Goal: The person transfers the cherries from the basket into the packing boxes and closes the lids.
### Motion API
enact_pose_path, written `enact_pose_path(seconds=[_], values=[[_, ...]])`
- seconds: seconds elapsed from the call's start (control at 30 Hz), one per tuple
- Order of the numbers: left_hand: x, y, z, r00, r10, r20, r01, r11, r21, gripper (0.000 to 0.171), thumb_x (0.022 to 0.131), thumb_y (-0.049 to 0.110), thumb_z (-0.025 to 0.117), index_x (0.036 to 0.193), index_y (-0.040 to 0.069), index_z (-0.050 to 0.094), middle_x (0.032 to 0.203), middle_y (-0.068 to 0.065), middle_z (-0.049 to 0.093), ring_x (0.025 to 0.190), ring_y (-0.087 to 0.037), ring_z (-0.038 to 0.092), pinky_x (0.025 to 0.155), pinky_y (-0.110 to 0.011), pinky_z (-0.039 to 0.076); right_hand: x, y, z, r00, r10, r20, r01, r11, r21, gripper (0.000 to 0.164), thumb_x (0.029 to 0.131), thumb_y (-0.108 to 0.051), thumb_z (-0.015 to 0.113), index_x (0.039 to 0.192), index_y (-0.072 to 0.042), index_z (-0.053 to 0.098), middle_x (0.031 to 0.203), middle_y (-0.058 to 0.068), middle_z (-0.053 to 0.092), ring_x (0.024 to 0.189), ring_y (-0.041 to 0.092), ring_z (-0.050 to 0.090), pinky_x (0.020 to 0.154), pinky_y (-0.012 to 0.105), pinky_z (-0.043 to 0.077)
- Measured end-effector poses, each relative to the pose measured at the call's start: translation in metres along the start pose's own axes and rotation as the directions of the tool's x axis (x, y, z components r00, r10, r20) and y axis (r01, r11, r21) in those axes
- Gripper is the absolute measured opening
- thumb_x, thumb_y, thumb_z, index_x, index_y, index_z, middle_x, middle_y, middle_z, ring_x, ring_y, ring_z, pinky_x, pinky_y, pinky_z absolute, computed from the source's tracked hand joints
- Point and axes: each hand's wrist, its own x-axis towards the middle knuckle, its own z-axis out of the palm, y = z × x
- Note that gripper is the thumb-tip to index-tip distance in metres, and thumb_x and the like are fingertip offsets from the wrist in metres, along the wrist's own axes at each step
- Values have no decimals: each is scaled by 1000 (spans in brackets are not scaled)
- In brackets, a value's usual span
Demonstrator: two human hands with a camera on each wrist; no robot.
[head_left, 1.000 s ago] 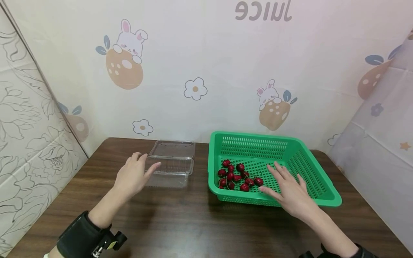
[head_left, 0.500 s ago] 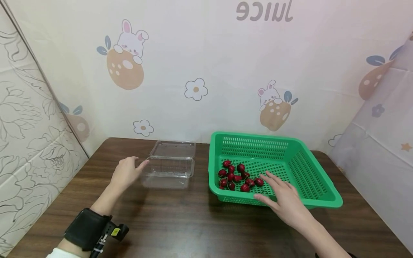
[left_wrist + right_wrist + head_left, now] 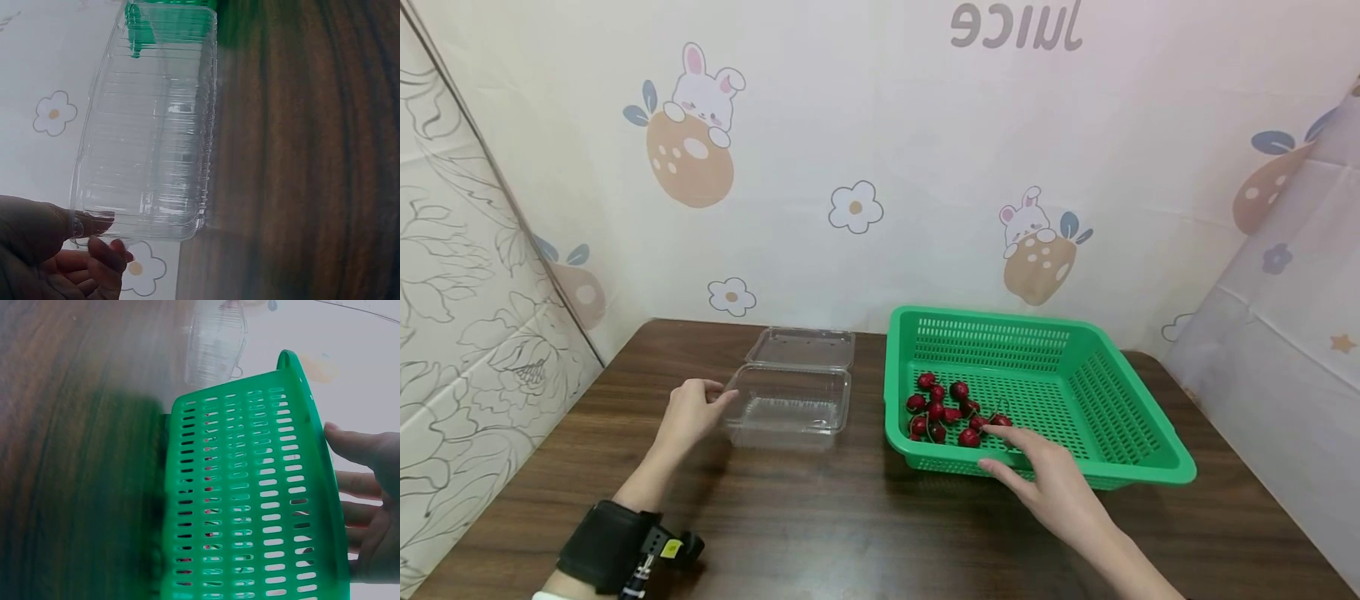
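Observation:
A clear plastic clamshell box [image 3: 790, 421] lies with its lid raised at the left of the table. My left hand [image 3: 691, 415] pinches its left rim; in the left wrist view the thumb shows through the clear wall and the fingers [image 3: 106, 259] curl outside. Dark red cherries [image 3: 936, 410] with stems lie in the left part of a green slotted basket [image 3: 1120, 450]. Over the basket's front rim reaches my right hand [image 3: 1060, 483], fingers extended toward the nearest cherries and thumb near the rim. Whether a fingertip touches a cherry cannot be told.
Both containers stand on a dark wood-grain table [image 3: 820, 525], the basket right of the box. Behind them hangs a pale printed cloth [image 3: 925, 250] close to the table's back edge. A patterned panel [image 3: 482, 317] borders the left side.
My left hand has come down to the box's left rim and taken hold, and the box has shifted slightly toward me. My right hand has moved left and nearer, lower toward the cherries.

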Motion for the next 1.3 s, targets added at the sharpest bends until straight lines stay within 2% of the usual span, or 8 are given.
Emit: enact_pose_path(seconds=[0.17,0.4,0.5,0.8,1.03,1.3], values=[[-1,-1,7,999,16,-49,-17,999,-31,34,85,15,58,101,-15,58,67,-10,56,50,-14,40,46,-27,33,-2,2,5,999,-1,-40,1,1000,8,34,81,-33,61,110,-15,62,105,1,61,95,21,57,75,40,46],[-4,-4,16,986,59,-159,-64,998,-27,27,82,11,60,95,-13,62,63,-9,58,53,-15,46,51,-30,37,-1,6,12,992,-62,-108,62,998,-6,19,80,-23,64,97,-17,68,93,-8,64,84,12,60,69,32,48],[-6,-3,20,983,59,-176,-66,997,-38,26,82,9,60,95,-13,62,61,-8,57,50,-14,44,49,-28,36,-1,8,14,988,-81,-131,82,997,-1,18,79,-20,65,96,-16,68,91,-9,65,83,11,61,68,32,48],[-13,2,32,974,74,-212,-87,995,-51,23,81,7,60,93,-13,62,57,-5,54,45,-11,40,45,-25,34,-3,8,16,981,-100,-168,102,995,7,17,77,-18,68,93,-20,68,88,-12,64,81,9,60,67,30,48],[-22,3,37,980,61,-187,-76,995,-69,23,82,5,57,95,-14,60,56,-5,49,40,-8,33,37,-19,27,-5,5,16,981,-93,-172,94,996,0,18,76,-19,68,94,-20,69,88,-12,65,81,9,60,68,31,48],[-25,7,40,980,45,-194,-57,997,-52,23,81,5,57,96,-12,61,55,-1,46,42,-8,34,42,-22,31,-6,5,16,979,-102,-176,105,994,7,17,76,-18,69,93,-19,69,87,-13,64,80,7,60,67,30,47]])
